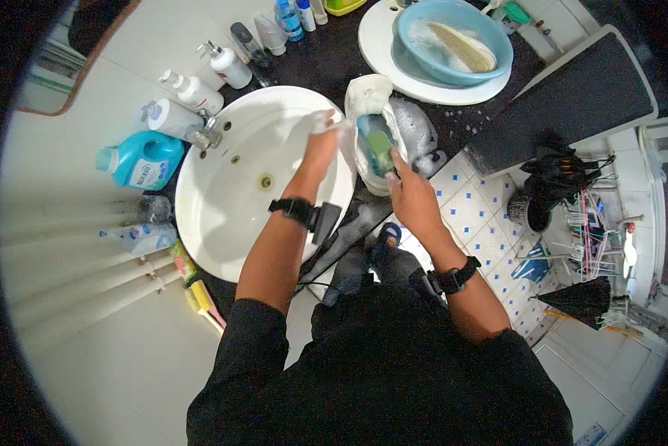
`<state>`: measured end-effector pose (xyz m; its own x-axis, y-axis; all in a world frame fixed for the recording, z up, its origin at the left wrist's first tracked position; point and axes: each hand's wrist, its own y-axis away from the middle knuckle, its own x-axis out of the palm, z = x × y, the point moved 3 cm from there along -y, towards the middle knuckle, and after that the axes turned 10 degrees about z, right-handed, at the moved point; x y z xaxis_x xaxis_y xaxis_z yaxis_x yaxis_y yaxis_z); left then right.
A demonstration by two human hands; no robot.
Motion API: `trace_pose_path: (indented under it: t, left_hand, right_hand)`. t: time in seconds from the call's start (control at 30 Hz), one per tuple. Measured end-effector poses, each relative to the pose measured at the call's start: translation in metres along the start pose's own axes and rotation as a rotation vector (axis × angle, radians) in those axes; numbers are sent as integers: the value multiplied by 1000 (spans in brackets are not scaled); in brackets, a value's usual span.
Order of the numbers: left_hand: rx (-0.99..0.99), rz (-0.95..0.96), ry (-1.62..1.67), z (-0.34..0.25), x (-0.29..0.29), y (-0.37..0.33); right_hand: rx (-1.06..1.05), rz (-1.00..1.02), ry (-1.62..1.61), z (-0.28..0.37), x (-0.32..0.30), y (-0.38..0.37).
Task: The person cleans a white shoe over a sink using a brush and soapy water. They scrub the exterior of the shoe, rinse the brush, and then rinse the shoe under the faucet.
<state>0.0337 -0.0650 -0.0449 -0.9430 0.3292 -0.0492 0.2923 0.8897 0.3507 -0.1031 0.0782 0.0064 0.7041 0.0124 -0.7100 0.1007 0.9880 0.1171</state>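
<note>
A white shoe (369,89) with a bluish inside stands on the dark counter, right of the washbasin (200,245). Inside its opening sits a green brush (379,143). My right hand (417,199) is closed at the shoe's near end, its fingers around the brush's near end. Over the basin's right side, my left hand (321,149) is beside the shoe; its fingers are blurred, with something whitish at them that I cannot make out. Suds (414,126) lie on the counter to the shoe's right.
A blue tub (408,56) with another shoe (460,46) in foamy water stands in a second basin (375,56). A faucet (206,136), pump bottles (228,67) and a blue detergent jug (144,160) line the left side. A yellow-and-pink brush (206,303) lies near the basin.
</note>
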Motion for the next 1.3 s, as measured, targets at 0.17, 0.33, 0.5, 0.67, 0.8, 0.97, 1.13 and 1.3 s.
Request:
trace_pose_path:
  t: [0.17,0.33,0.5,0.67,0.8,0.97,1.13,1.3]
  left_hand:
    - [-17,213,-17,-10,39,-31]
    - [-78,111,258,15,41,-35]
    - [103,-70,-66,7,40,10]
    - [131,-58,-819,13,-6,-12]
    - [398,67,-765,-21,-24,-42]
    - [237,244,-323,-7,-29,-74]
    - [160,297,-137,0,-33,-81]
    - [-2,333,-92,16,-45,-72]
  right_hand:
    - [34,69,339,6,12,-31]
    - [119,176,586,17,13,-23]
    - [126,216,548,16,2,-43]
    - [-8,250,537,19,14,-53]
    - [86,274,504,24,10,-35]
    - [111,310,525,30,23,-27]
    - [154,150,543,42,53,-70]
    - [117,204,573,49,43,-60]
